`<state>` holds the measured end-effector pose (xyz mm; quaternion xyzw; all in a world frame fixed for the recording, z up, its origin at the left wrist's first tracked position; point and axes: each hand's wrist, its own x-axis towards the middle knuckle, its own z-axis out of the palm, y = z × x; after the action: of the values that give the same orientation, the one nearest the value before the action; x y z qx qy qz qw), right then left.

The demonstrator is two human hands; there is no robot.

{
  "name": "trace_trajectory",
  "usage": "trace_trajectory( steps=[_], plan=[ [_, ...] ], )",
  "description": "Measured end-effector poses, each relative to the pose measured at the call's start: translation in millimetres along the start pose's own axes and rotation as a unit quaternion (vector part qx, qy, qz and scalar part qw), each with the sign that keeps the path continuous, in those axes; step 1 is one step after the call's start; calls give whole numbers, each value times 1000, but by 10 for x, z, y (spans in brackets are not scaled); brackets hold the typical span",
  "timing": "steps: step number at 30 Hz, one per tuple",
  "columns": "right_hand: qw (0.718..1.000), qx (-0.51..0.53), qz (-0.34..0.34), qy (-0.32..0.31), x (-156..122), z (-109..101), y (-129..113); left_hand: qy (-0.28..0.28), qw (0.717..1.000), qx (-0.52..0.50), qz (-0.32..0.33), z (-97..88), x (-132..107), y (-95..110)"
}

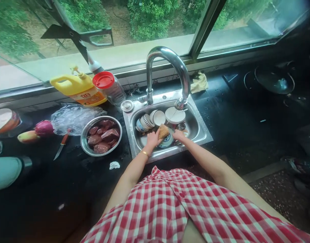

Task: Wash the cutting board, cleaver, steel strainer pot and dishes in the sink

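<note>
Red-and-white checked shirt (170, 206), open at the front. Bare forearms, no sleeves showing. Thin gold bangle (144, 153) at wrist of left hand (153, 139). Right hand (179, 135) bare, no rings seen.

Both bare arms stretch forward and down, close together; the left hand (153, 138) has curled fingers, the right hand (179, 135) lies flatter.

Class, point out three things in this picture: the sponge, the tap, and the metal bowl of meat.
sponge (163, 131), head view, on its brown top face.
tap (167, 57), head view, on the top of its curved neck.
metal bowl (84, 131), head view, on its left rim.
</note>
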<state>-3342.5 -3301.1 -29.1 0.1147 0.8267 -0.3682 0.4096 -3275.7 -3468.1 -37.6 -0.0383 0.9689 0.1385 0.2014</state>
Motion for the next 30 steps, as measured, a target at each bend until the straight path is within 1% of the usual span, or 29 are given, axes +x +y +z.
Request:
trace_trajectory(
  steps=[2, 3, 5, 7, 8, 10, 11, 13, 15, 16, 18, 19, 21, 22, 23, 24, 25, 26, 27, 28, 30],
  plan=[
    [999, -5, -17, 41, -56, -93, 28, -16, 998, -58, -24, -4, 47, 101],
    [998, -5, -25, 53, -95, -142, 53, -23, 994, -95, -45, -37, 43, 148],
    [997, 0, -42, 66, -196, -254, 119, -28, 982, -162, -93, -161, -7, 228],
    [992, 41, -87, 79, -302, -384, 189, -12, 974, -195, -118, -336, -81, 298],
    [986, 77, -119, 86, -345, -448, 216, 4, 974, -197, -116, -428, -110, 339],
    [965, 158, -184, 98, -396, -542, 239, 50, 976, -186, -101, -593, -117, 462],
    [955, 190, -206, 101, -398, -565, 232, 72, 977, -179, -97, -657, -84, 549],
    [942, 222, -228, 103, -358, -564, 183, 105, 975, -169, -103, -743, 54, 774],
    [931, 242, -250, 108, -276, -537, 113, 121, 972, -173, -106, -775, 239, 1031],
    [925, 254, -261, 112, -227, -533, 82, 126, 972, -177, -92, -775, 322, 1153],
    [912, 279, -277, 115, -132, -580, 50, 125, 975, -182, -35, -757, 411, 1342],
    [908, 287, -281, 117, -92, -636, 53, 113, 977, -181, 1, -746, 404, 1397],
    [906, 290, -283, 124, -35, -796, 94, 52, 983, -167, 61, -745, 289, 1415],
    [905, 287, -286, 128, -21, -884, 126, 11, 986, -150, 73, -762, 195, 1383],
    [905, 281, -289, 132, -16, -965, 161, -27, 990, -123, 65, -793, 93, 1332],
    [906, 276, -291, 132, -21, -1027, 195, -58, 993, -89, 41, -836, -3, 1271],
    [908, 273, -293, 125, -34, -1064, 224, -75, 996, -50, 4, -888, -80, 1211],
    [909, 273, -295, 110, -55, -1070, 246, -70, 997, -12, -40, -944, -130, 1164],
    [911, 276, -295, 87, -81, -1046, 258, -48, 995, 21, -81, -995, -146, 1137],
    [911, 283, -294, 62, -109, -997, 260, -13, 993, 45, -110, -1033, -128, 1136],
    [907, 306, -289, 22, -155, -857, 235, 63, 988, 60, -130, -1049, -19, 1213]
  ],
)
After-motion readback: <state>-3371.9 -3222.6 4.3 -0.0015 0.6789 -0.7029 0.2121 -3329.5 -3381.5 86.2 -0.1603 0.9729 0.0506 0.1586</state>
